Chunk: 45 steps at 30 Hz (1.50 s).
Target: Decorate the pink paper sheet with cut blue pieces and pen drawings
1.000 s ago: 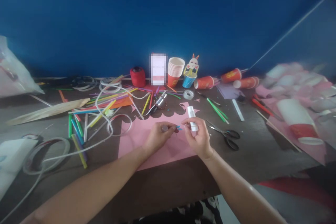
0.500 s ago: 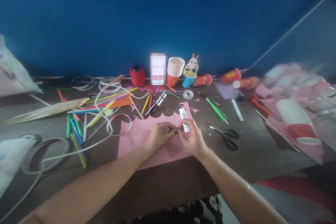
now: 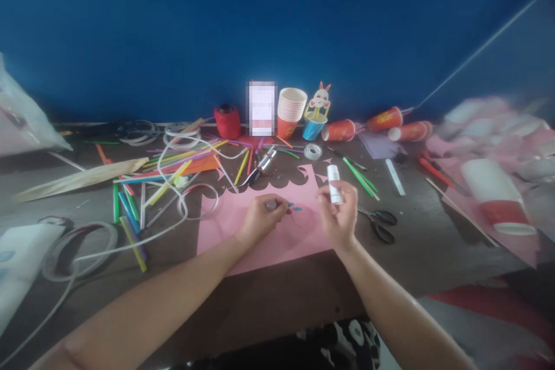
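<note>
My right hand (image 3: 341, 214) is closed around a white glue stick (image 3: 333, 182), held upright over the right side of a pink paper sheet (image 3: 255, 255). My left hand (image 3: 256, 219) is closed over the sheet's middle, with a small round grey cap (image 3: 271, 204) tucked in its curled fingers. Its thumb and forefinger are pinched beside tiny blue pieces (image 3: 298, 208); whether one is gripped there I cannot tell. Scallops are cut along the sheet's far edge. Black-handled scissors (image 3: 380, 224) lie right of my right hand, their blades partly hidden by it.
Coloured sticks (image 3: 134, 202) and a looped white cable (image 3: 143, 243) spread across the left. Behind stand a red thread spool (image 3: 228, 122), stacked paper cups (image 3: 292, 115), a blue cup (image 3: 314, 128) with a rabbit figure, and a blurred bright screen (image 3: 262, 108). Tape (image 3: 313, 152) lies before them.
My hands have come apart. The right one has moved right and slightly up with the glue stick, while the left stays near its place. Small blue pieces now show by my left fingertips.
</note>
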Each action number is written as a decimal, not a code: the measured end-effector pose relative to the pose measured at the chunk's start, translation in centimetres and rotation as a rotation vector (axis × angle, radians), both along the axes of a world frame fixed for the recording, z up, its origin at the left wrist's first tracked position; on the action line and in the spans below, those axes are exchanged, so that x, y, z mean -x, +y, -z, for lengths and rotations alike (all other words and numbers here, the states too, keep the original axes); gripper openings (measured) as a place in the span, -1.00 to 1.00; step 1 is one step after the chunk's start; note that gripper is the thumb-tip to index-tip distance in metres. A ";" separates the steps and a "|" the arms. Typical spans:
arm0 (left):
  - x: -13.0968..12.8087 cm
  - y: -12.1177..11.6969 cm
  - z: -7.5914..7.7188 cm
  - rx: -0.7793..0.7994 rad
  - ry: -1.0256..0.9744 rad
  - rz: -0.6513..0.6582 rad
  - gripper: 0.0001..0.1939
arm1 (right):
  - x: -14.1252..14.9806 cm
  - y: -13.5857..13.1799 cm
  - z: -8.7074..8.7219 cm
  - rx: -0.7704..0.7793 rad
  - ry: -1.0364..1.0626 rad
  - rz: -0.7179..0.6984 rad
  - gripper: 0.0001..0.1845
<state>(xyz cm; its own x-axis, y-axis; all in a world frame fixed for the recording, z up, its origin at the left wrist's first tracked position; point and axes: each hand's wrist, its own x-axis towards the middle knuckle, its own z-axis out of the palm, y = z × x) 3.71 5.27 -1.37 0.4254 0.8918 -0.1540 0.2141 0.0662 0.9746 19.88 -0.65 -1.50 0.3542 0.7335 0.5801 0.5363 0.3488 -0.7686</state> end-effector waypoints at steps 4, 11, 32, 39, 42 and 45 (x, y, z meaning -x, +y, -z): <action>0.1 0.0 -0.6 0.094 0.017 -0.001 -0.78 | -1.2 0.4 0.2 -0.003 0.185 0.010 -0.76; 0.0 0.1 0.0 0.018 -0.002 0.030 -0.85 | -0.4 0.5 0.0 0.087 0.162 -0.083 -0.69; -0.1 0.5 0.6 -0.097 0.004 0.061 -0.89 | 1.6 0.5 0.0 0.230 -0.106 -0.266 -0.59; 0.0 0.5 0.8 -0.099 -0.008 0.069 -0.87 | 1.7 0.6 0.0 0.204 -0.164 -0.240 -0.67; 0.0 0.4 0.7 -0.121 0.025 0.055 -0.86 | 1.7 0.6 -0.1 0.184 -0.168 -0.229 -0.70; -0.1 0.4 0.5 -0.139 0.030 0.056 -0.87 | 1.8 0.6 -0.1 0.168 -0.172 -0.215 -0.69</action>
